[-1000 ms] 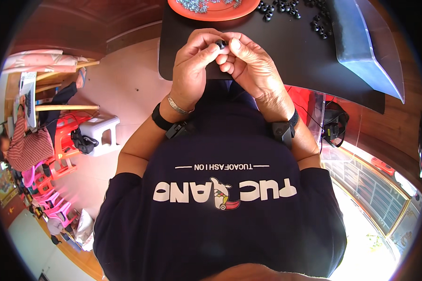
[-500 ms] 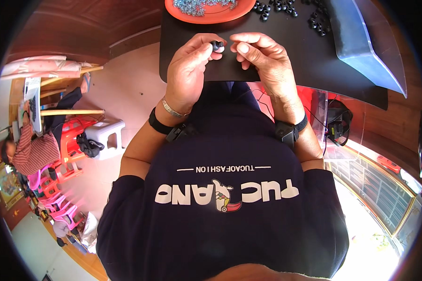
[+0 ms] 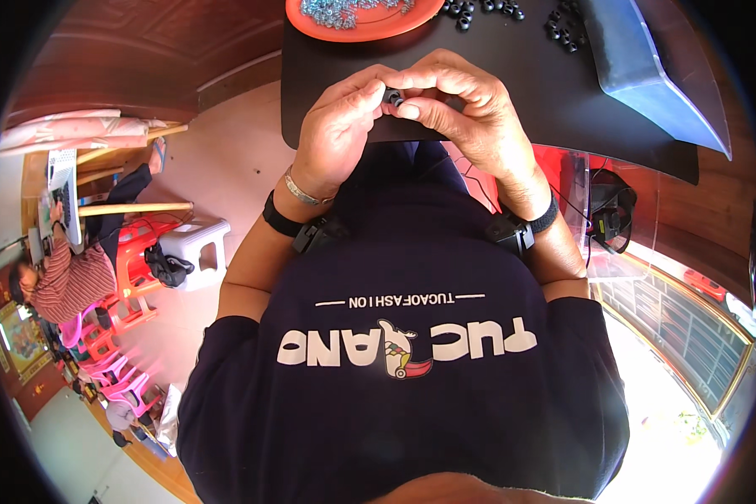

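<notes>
A small black plastic piece (image 3: 394, 97) is pinched in the fingers of my left hand (image 3: 340, 126), above the near edge of the black table. From the other side, my right hand (image 3: 475, 105) closes its thumb and index finger around the same piece. The fingertips of both hands meet there and cover much of it. Beyond my hands an orange plate (image 3: 353, 34) holds a heap of small shiny metal bits, too fine to make out singly. Several loose black pieces (image 3: 464, 17) lie on the table to the right of the plate.
More black pieces (image 3: 567, 34) lie beside a translucent bluish bin (image 3: 647, 80) at the table's right. The black tabletop (image 3: 554, 109) ends just in front of my body. On the left stand a white stool (image 3: 197, 244) and red stools; a person in a striped top (image 3: 80, 281) sits there.
My right hand has moved left, from apart to touching the black piece in my left hand. The whole view has shifted slightly.
</notes>
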Available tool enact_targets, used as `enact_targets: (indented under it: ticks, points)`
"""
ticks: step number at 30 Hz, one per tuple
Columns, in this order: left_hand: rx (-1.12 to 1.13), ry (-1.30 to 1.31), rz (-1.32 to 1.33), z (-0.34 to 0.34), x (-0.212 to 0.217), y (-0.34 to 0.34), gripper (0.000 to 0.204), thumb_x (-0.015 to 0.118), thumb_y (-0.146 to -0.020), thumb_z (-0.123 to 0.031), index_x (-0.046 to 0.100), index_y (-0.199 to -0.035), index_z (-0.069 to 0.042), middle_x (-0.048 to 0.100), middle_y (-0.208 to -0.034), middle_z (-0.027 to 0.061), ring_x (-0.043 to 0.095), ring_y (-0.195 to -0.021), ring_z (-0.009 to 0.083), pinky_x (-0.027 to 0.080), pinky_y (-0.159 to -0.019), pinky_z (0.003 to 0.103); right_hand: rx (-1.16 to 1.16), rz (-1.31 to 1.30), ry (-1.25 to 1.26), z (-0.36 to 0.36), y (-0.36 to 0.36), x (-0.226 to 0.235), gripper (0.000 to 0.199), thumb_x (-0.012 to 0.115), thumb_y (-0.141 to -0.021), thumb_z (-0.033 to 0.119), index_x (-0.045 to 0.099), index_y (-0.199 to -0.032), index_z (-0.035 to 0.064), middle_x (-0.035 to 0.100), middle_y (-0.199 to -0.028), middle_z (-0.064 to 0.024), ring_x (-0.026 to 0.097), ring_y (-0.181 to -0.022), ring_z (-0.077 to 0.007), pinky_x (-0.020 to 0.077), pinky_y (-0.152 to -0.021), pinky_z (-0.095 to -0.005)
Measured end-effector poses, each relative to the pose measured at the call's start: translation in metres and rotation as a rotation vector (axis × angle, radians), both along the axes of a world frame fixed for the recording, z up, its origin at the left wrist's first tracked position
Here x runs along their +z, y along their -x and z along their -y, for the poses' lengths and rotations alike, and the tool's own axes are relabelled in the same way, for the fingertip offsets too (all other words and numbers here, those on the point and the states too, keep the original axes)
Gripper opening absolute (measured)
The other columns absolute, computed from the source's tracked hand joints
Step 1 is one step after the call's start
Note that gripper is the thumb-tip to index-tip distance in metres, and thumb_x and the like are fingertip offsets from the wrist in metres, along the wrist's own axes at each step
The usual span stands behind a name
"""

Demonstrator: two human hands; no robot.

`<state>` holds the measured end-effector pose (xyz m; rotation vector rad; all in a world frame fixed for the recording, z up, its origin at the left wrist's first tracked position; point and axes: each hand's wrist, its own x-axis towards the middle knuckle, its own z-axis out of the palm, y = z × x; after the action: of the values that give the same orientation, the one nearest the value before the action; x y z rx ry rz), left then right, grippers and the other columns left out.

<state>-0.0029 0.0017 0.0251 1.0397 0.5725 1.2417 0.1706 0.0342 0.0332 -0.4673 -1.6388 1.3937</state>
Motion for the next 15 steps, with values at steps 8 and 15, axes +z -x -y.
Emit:
enact_targets:
  ticks: [8,15]
  points:
    - [0.025,-0.086,-0.105,-0.0034,-0.0047,0.0006,0.033,0.041,-0.096,-0.026,0.057,-0.109,0.001,0.056,-0.103,0.0051,0.050,-0.097,0.0126,0.038,-0.086,0.027,-0.110,0.030,-0.071,0.0054,0.0014,0.0009,0.026,0.070,-0.077,-0.003,0.067,-0.103,0.0040,0.058,-0.091,-0.0019,0.057,-0.080,-0.0081,0.0482,-0.069,-0.0200]
    - [-0.088,-0.137,-0.120,-0.0057,-0.0002,0.0012,0.036,0.044,-0.094,-0.030,0.057,-0.104,0.002,0.054,-0.101,0.0046,0.048,-0.094,0.0125,0.036,-0.084,0.026,-0.164,0.084,-0.220,0.0069,0.0008,0.0001,0.030,0.075,-0.072,0.000,0.068,-0.100,0.0063,0.058,-0.088,-0.0008,0.054,-0.076,-0.0077,0.0461,-0.063,-0.0212]
